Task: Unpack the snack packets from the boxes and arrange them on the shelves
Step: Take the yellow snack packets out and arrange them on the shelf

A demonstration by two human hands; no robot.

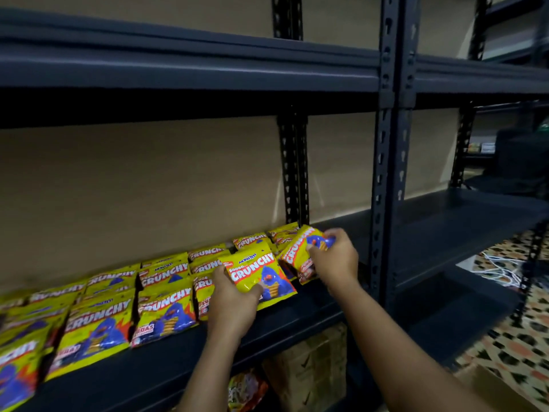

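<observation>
Head view looks down along a dark metal shelf point(297, 316) where yellow Crunchy snack packets point(98, 322) stand in leaning rows from the far left toward the middle upright. At the right end of those rows the left hand point(234, 304) grips one packet point(261, 278) by its lower edge, thumb across the front and the other digits curled behind it. Just to the right, the right hand point(335, 260) pinches a second packet point(300, 251), tilted on its side, its fingers point(329, 237) wrapped over the top corner.

To do this step well, I would judge that each packet should be stood upright with its label facing out, pressed back against the row behind so it cannot slump, and set down one at a time, extending the row rightward into the bare stretch of shelf.

Below the shelf sits a brown cardboard box point(312, 367); its contents cannot be seen. Beside it on the left lies something in orange wrapping point(246, 388), too blurred to name.
</observation>
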